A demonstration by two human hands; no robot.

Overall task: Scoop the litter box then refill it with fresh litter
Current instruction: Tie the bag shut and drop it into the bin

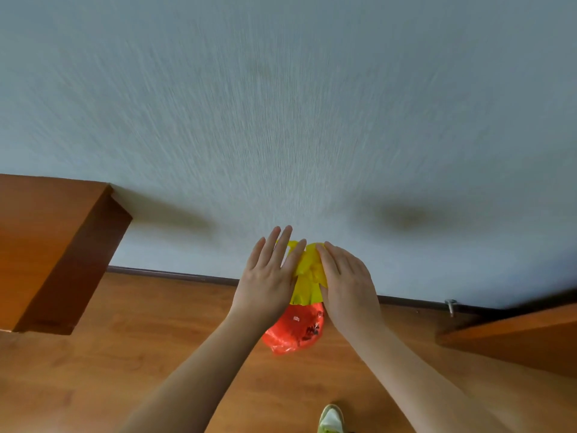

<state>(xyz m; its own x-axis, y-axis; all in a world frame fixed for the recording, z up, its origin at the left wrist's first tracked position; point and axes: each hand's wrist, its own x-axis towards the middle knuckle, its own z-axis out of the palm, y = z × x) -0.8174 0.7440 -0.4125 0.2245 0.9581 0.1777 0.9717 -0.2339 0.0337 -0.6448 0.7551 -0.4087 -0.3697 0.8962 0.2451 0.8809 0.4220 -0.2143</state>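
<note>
Wooden cabinet [53, 254] projects left, door [524, 335] right; wall [281, 120] closes ahead; open floor [156, 339] lies between them.

Wooden cabinet [53, 254], shoe [331, 418], door stopper [451, 306]
</note>
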